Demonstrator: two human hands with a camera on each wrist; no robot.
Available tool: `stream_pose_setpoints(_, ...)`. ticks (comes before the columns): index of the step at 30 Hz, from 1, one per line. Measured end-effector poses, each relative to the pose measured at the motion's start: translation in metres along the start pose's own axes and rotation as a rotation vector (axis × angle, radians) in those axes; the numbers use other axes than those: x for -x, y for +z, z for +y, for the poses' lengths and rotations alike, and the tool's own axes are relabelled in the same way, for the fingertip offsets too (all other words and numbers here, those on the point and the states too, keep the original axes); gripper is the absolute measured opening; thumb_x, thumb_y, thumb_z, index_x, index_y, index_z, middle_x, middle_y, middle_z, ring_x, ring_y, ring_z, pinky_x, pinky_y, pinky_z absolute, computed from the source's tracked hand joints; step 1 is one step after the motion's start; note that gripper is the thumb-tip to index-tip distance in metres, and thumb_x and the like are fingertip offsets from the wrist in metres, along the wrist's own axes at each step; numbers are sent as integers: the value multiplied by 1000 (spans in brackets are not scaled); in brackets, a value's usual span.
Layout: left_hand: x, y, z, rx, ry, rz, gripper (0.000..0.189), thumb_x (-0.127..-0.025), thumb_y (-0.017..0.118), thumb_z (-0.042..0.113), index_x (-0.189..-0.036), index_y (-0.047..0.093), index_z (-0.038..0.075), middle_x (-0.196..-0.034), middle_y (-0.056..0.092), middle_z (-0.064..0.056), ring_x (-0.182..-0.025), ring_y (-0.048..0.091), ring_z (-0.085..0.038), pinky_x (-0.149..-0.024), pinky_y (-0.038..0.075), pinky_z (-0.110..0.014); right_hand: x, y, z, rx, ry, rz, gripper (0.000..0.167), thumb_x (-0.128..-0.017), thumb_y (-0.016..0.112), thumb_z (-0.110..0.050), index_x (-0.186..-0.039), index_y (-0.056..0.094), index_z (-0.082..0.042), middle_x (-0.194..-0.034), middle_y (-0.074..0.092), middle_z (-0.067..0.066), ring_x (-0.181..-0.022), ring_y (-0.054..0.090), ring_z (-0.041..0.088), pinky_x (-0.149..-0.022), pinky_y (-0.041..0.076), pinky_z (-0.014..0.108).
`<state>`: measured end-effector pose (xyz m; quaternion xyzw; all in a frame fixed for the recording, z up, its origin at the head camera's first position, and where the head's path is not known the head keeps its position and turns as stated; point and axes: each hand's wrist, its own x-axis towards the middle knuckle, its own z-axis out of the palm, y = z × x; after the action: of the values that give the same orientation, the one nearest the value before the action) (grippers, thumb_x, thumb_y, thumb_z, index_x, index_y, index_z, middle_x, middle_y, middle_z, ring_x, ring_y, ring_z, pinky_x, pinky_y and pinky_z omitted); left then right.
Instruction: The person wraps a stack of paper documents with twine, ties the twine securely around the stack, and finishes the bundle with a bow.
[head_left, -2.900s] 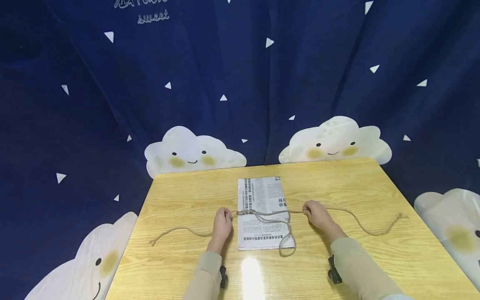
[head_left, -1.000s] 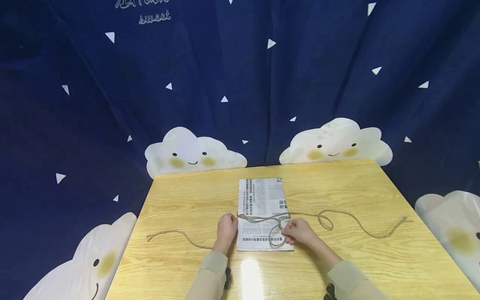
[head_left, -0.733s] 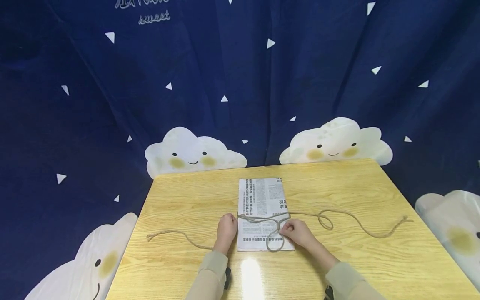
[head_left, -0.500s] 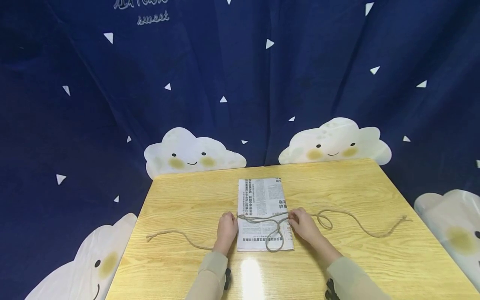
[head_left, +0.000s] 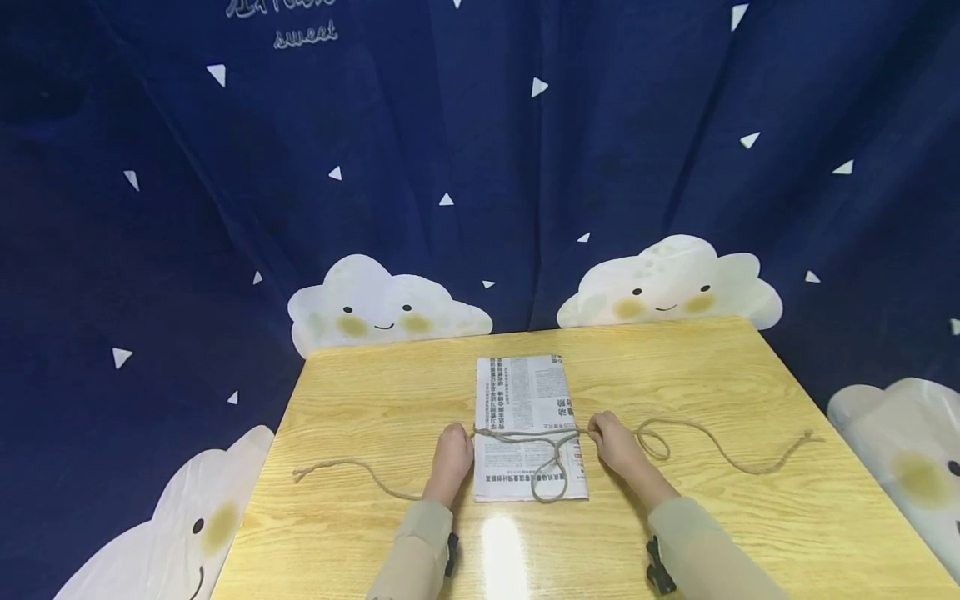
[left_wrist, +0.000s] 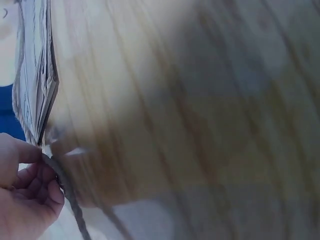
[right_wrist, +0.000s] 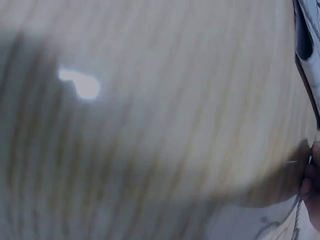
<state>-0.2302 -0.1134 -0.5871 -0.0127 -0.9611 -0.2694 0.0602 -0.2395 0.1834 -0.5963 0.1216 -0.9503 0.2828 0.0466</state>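
Observation:
A folded stack of newspaper (head_left: 525,392) lies on the wooden table, with a thin brown rope (head_left: 555,467) across its middle. On the paper the rope runs in several strands, and a loop hangs toward the near right corner. At the stack's left edge my left hand (head_left: 452,458) pinches the rope; the left wrist view shows the rope (left_wrist: 70,200) trailing out of the curled fingers beside the paper edges (left_wrist: 42,65). My right hand (head_left: 618,442) pinches the rope just off the right edge. In the right wrist view only part of that hand (right_wrist: 312,185) shows.
One rope tail (head_left: 352,463) stretches left over the wooden table (head_left: 360,550); the other tail (head_left: 720,446) curves right with a small loop. Behind the table hangs a dark blue curtain (head_left: 420,125) with white clouds and triangles.
My right hand has left the loop near the front right corner and moved up and right to grip the rope beside the stack. The loop now lies on the paper. The left hand stays nearly still.

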Motion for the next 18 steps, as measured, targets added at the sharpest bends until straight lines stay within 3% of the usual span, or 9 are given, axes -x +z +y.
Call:
stream_pose_setpoints(10, 3, -17, -15, -9, -39, 19, 5, -87, 49, -6, -84, 51, -9, -74, 51, -15, -71, 56, -30, -63, 51, -36, -5, -16, 7, -3, 117, -112, 6, -88, 57, -5, -83, 55, -5, -81, 49, 5, -71, 51, 19, -62, 47, 34)
stream_pose_setpoints(15, 4, -22, -23, 11, -112, 8, 5, -86, 50, -8, -89, 50, -12, -77, 52, -17, -74, 57, -31, -66, 53, -34, -8, -16, 9, -17, 137, -124, 6, -87, 58, -6, -82, 56, -5, -80, 50, 5, -72, 51, 20, -64, 47, 36)
stream_pose_setpoints(18, 6, -24, -29, 24, -160, 39, 8, -84, 51, -10, -90, 49, -13, -79, 52, -19, -75, 56, -32, -67, 53, -34, -8, -17, 10, -19, 140, -120, 6, -87, 58, -5, -81, 56, -5, -80, 50, 6, -73, 51, 20, -66, 47, 38)
